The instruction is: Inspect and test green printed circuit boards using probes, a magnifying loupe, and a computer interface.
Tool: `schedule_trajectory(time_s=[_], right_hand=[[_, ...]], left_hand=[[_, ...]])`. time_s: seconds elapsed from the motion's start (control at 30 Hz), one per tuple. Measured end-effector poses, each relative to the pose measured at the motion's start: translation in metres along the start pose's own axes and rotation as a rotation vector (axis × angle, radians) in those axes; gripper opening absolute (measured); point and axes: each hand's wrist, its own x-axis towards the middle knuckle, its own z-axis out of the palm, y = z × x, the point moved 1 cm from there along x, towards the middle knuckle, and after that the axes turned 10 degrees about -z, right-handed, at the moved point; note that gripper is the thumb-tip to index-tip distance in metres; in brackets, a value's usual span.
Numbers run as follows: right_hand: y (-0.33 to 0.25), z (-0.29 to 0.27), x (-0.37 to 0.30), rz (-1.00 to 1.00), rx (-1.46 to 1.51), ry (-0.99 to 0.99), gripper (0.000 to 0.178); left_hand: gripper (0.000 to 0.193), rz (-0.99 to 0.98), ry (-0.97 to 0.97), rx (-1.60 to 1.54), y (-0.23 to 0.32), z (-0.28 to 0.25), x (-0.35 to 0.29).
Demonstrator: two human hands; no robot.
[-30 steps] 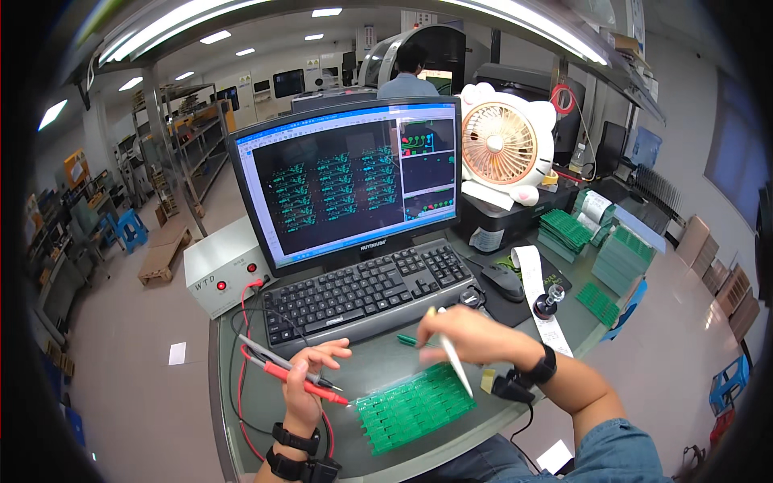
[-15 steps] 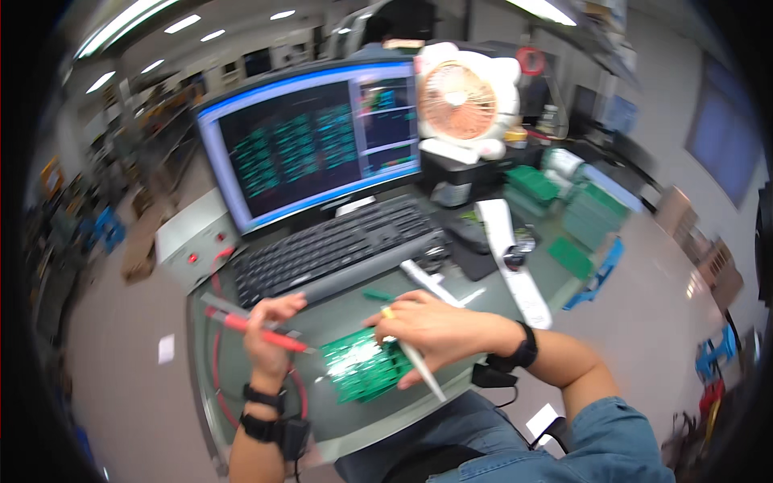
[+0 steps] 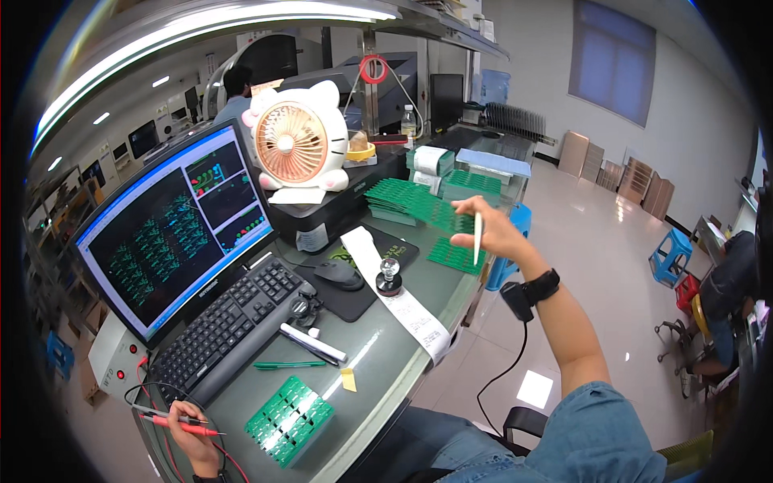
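My left hand (image 3: 193, 439), low at the left by the desk edge, is closed around a red test probe (image 3: 179, 424) and a second, grey probe (image 3: 153, 410). Out at the far right of the desk, my right hand (image 3: 498, 231) grips a green circuit board (image 3: 433, 208) by its edge. A white pen-like stick (image 3: 478, 239) is also held in those fingers. The board is above or against a stack of green boards (image 3: 390, 195); whether they touch I cannot tell. Another green board (image 3: 455, 254) lies below my right hand. A green board stack (image 3: 290, 420) sits near my left hand.
A monitor (image 3: 145, 233) and keyboard (image 3: 229, 330) occupy the left. Mouse (image 3: 338, 275), round-handled stamp (image 3: 389, 278), paper strip (image 3: 419, 322), green pen (image 3: 290, 365) and yellow note (image 3: 348, 379) lie mid-desk. A cat-shaped fan (image 3: 302, 141) stands behind. Another person (image 3: 721, 274) is at far right.
The view has swung right. My right hand has gone from the near board stack to the far right stacks and now grips a board. My left hand still holds the probes.
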Motion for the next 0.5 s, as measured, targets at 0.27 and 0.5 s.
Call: schedule_trajectory(time_s=[0.27,0.5], right_hand=[[0.102,0.036,-0.055,0.271,-0.204,-0.206,0.065],[0.063,0.051,-0.052,0.134,-0.085,-0.104,0.047]], left_hand=[[0.034,-0.062,-0.004,0.165,-0.002,-0.008,0.005],[0.041,-0.052,0.116,1.816,0.021,-0.026,-0.014]])
